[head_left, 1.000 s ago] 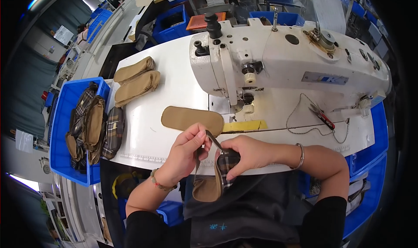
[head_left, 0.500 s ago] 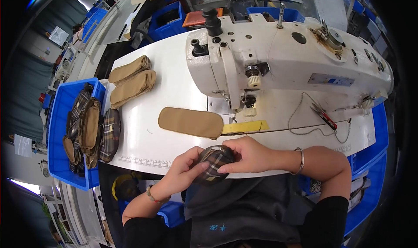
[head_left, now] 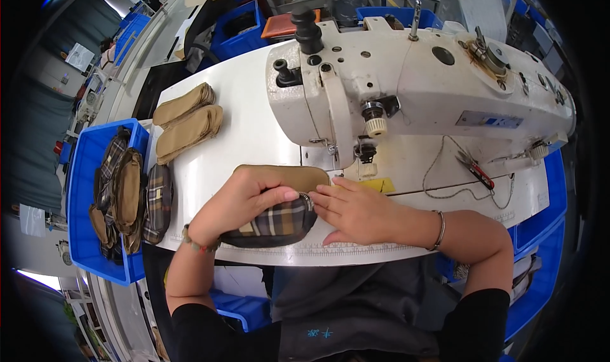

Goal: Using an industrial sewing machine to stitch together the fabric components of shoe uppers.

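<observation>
Pouch of rounded, brown-and-black plaid fabric [head_left: 276, 226] lies near front edge of glossy white tabletop [head_left: 194, 174], just before oblong tan fabric panel [head_left: 308, 176]. Left hand [head_left: 236, 200] covers its upper left, thumb along top; whether fingers pinch, cannot tell. Right hand [head_left: 357, 213]: fingers slightly spread, tips beside pouch's right end.

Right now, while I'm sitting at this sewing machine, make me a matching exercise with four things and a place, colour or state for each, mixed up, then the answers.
Column one
1. Plaid pouch
2. Snips
3. Two tan stacks
4. Sewing machine

Column two
A. On the left of the tabletop, near a blue bin
B. Mostly white
C. Partly under the left hand
D. Red-handled, beside a looped cord

Pairs: 1-C, 2-D, 3-A, 4-B
</observation>
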